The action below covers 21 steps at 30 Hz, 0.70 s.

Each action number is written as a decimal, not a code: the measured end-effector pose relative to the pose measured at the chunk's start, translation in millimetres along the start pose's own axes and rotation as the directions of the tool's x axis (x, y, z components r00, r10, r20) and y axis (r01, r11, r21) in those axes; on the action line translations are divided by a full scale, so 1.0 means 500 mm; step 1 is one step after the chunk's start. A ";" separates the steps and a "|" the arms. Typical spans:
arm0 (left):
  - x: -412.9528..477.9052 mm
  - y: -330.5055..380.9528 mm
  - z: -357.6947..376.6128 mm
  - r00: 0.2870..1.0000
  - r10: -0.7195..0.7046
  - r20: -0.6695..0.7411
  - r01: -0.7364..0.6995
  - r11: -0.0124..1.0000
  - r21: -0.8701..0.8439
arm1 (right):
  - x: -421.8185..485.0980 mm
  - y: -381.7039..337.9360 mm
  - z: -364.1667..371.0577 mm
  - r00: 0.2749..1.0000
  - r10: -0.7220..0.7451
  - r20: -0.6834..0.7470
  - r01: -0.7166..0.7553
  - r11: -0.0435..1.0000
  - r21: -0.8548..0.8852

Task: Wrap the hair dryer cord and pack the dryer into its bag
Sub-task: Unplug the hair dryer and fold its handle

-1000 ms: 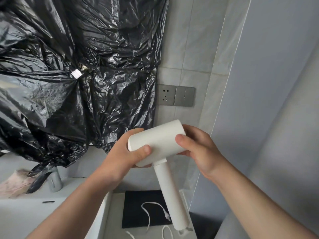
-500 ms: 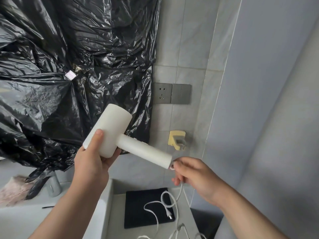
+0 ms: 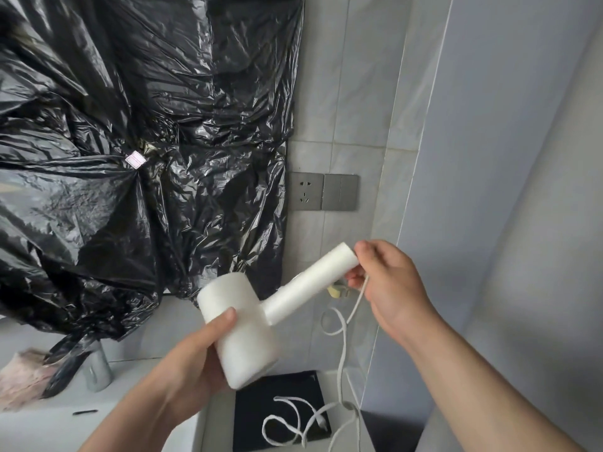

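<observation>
I hold a white hair dryer point(image 3: 248, 334) in the air in front of me. My left hand point(image 3: 195, 363) grips its round barrel from below. Its handle point(image 3: 310, 282) points up and to the right. My right hand point(image 3: 388, 285) pinches the white cord point(image 3: 342, 347) right at the handle's end. From there the cord hangs down in loops onto a flat black bag point(image 3: 280, 409) lying on the counter, and the plug end rests on that bag.
Crumpled black plastic sheeting point(image 3: 130, 158) covers the wall on the left. A grey wall socket and switch point(image 3: 323, 191) sit on the tiles. On the counter point(image 3: 130, 380) at the left stand a grey bottle point(image 3: 98, 370) and a pinkish cloth point(image 3: 23, 383). A blue-grey partition point(image 3: 489, 190) rises at the right.
The dryer has swung down and right, so its handle now points up to the right. My right hand rose with the handle's end, and the cord trails lower from it.
</observation>
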<state>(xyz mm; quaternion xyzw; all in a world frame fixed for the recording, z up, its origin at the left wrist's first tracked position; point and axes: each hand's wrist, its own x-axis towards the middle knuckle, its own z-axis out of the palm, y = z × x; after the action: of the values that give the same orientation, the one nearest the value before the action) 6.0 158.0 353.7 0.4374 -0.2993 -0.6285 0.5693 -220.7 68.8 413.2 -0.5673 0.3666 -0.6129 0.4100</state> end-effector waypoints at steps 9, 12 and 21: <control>0.005 -0.027 0.050 0.983 0.151 -0.105 -0.168 0.971 -0.168 | -0.030 -0.004 0.054 0.986 0.053 0.159 -0.068 0.994 0.086; 0.006 -0.024 0.053 0.980 0.155 -0.128 -0.181 0.958 -0.223 | -0.034 0.007 0.045 0.985 0.000 0.173 0.007 0.999 -0.038; 0.021 -0.013 0.049 0.975 0.126 -0.180 -0.191 0.892 -0.410 | -0.037 0.021 0.030 0.959 0.079 0.274 -0.012 0.971 -0.238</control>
<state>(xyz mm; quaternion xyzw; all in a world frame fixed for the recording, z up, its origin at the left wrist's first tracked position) -18.7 146.0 356.8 0.3226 -0.1467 -0.5953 0.7211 -204.6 82.0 397.5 -0.6843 0.3875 -0.4687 0.4024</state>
